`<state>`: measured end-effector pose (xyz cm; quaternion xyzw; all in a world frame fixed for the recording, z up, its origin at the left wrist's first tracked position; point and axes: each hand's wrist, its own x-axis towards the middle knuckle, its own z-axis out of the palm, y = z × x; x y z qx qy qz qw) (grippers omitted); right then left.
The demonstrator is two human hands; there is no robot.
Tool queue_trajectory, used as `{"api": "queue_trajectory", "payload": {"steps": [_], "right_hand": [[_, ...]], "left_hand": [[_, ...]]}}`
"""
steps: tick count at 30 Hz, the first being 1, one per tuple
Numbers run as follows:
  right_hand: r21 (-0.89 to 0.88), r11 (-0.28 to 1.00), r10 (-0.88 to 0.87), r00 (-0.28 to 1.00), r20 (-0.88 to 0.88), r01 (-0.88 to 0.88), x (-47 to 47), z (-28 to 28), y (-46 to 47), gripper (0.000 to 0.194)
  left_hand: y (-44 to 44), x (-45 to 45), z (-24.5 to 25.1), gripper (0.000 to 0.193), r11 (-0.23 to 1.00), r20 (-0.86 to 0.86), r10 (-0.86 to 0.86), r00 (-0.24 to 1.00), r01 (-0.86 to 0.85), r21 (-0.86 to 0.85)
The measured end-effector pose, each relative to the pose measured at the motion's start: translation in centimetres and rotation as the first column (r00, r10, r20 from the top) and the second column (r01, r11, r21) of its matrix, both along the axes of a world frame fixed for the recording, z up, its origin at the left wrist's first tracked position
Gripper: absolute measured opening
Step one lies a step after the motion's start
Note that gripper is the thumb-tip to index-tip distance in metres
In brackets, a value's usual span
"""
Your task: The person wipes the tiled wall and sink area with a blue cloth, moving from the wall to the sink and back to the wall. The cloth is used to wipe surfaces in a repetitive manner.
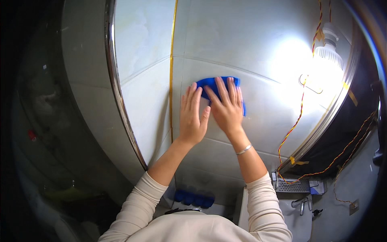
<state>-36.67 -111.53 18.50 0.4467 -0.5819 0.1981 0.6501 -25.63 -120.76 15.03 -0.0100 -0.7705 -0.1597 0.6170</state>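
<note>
A blue cloth [211, 84] lies flat against the pale wall tiles [211, 68], beside the corner with the gold-coloured strip. My right hand [226, 106], with a silver bracelet at the wrist, presses on the cloth with spread fingers; a blue edge shows past its outer side. Just left of it, my left hand [192, 113] rests flat towards the wall, its fingertips at the cloth's left edge. Whether those fingertips bear on the cloth or on the tile, I cannot tell.
A lit bulb [328, 57] hangs at the right from a twisted red-and-yellow wire [292, 130]. Below are a metal shelf [291, 186] and a washbasin [294, 224] with a tap [302, 205]. A metal frame edge [121, 103] runs down the left; blue rounded objects [193, 198] sit low behind my arms.
</note>
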Motion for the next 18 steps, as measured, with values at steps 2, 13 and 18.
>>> {"api": "queue_trajectory", "payload": {"steps": [2, 13, 18], "right_hand": [[-0.081, 0.995, -0.055, 0.997, 0.055, 0.060, -0.9, 1.3, 2.2, 0.045], [0.185, 0.964, 0.176, 0.980, 0.094, -0.191, 0.5, 1.1, -2.3, 0.038], [0.052, 0.998, 0.048, 0.998, -0.035, -0.046, -1.4, -4.3, 4.1, 0.030]], "left_hand": [[0.2, 0.1, 0.0, 0.055, 0.999, 0.019, 0.009, 1.000, -0.008, -0.044], [-1.5, -1.4, -0.7, 0.054, 0.996, -0.167, -0.043, 0.985, 0.056, 0.072], [1.5, -2.7, -5.2, 0.059, 0.984, 0.095, -0.090, 0.991, 0.103, -0.148]]}}
